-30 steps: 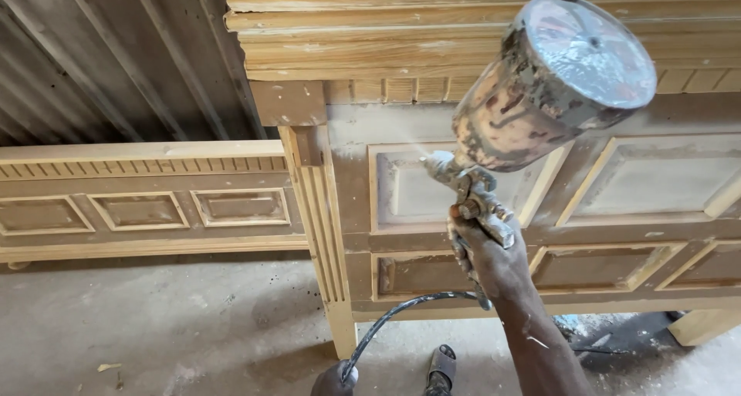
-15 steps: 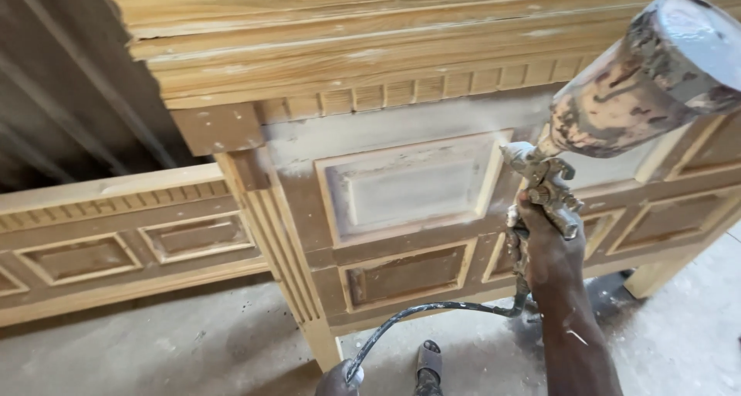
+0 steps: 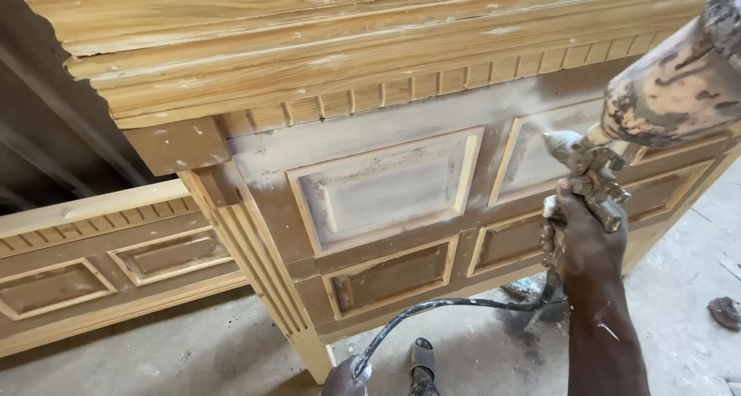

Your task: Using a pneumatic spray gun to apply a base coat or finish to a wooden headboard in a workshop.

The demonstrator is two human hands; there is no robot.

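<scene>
Across most of your view, from nine o'clock to three, stands the carved wooden cabinet: bare grain on the moulded top, a row of small square blocks beneath, and recessed panels that look pale and dusty (the lower ones are darker brown). Behind it at eight o'clock leans a second panelled piece against a dark wall. Grey, dusty concrete floor lies below. At three o'clock you hold the spray gun, its paint-spattered cup tilted up to the right, nozzle aimed at the upper right panel with a faint mist there. Your right hand is wrapped tight around the handle. Your left hand, at six o'clock, grips the grey hose running to the gun.
</scene>
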